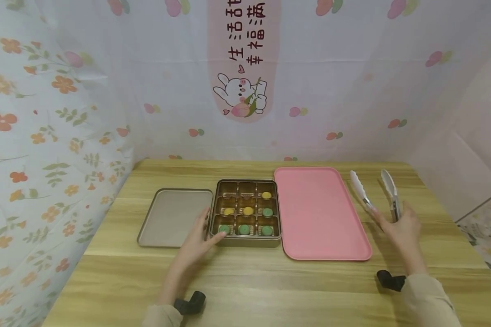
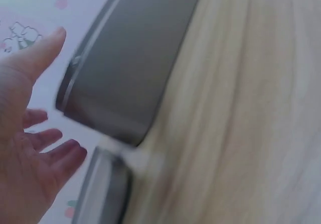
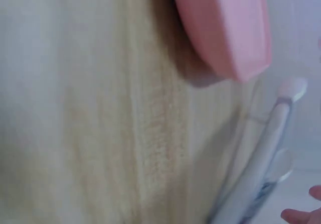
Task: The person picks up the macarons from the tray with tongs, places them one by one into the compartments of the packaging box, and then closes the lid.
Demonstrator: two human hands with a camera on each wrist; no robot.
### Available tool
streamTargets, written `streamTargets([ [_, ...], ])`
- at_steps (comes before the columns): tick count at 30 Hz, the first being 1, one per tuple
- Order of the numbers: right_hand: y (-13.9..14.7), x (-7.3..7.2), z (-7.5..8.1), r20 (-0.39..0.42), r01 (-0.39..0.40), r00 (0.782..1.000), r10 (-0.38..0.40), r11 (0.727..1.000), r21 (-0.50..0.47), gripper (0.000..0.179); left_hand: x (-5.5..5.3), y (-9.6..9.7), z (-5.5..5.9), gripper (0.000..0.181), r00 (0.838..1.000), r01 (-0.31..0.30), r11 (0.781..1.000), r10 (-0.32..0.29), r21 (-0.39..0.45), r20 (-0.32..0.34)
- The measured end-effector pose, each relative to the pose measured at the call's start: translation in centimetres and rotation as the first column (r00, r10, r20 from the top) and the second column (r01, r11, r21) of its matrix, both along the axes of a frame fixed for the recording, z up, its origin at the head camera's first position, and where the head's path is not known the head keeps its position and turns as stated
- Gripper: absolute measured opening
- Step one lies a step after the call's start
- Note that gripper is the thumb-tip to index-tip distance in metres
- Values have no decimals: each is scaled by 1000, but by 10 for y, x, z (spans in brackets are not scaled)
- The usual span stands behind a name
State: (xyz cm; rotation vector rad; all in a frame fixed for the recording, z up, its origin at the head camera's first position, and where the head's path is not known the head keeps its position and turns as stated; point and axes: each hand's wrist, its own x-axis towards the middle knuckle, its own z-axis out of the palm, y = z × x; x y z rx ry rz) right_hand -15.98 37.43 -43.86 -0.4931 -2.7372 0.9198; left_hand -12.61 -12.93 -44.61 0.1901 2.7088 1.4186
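My left hand (image 1: pixel 198 236), thumb and fingers spread, is at the near left corner of a gold-brown box (image 1: pixel 245 243). In the left wrist view the straight thumb and fingers lie beside the box wall (image 2: pixel 125 58). The box's divided tray holds small round yellow pieces (image 1: pixel 248 210) and green pieces (image 1: pixel 243 230), like little cookies; its far left and far middle compartments are bare. My right hand (image 1: pixel 403 229) is spread over the handle end of metal tongs (image 1: pixel 389 184), their arms apart and pale-tipped. The right wrist view shows fingertips (image 3: pixel 301 214) beside the tongs (image 3: pixel 256 169); contact is unclear.
Left of the box lies a flat metal lid (image 1: pixel 176 218). A pink tray (image 1: pixel 323 213) lies between the box and the tongs. All sit on a wood-grain table (image 1: pixel 270 286), with printed cloth (image 1: pixel 167 91) hanging behind and at the sides.
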Motion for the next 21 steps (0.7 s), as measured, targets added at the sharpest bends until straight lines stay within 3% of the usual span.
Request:
streamTargets([
  [3,-14,8,5,-145,-78,985,97,988,132,79,4,-10,7,73,997,-15,999,12,-40,-73],
  [9,-46,29,13,-198,-193,946,255,938,289,64,17,-28,15,38,981,-84,976,45,-203,-188],
  [12,-63,36,12,-192,-241,930,314,914,326,57,21,-36,15,32,964,-133,937,47,-323,-261],
  [16,-85,36,10,-122,-314,917,380,876,365,57,19,-44,13,40,937,-181,870,11,-459,-349],
  [18,-95,32,9,-86,-345,910,406,855,387,58,17,-48,12,48,935,-181,841,-13,-510,-353],
  [21,-108,25,7,-56,-383,895,442,827,412,58,11,-54,10,55,947,-163,795,-41,-584,-319],
])
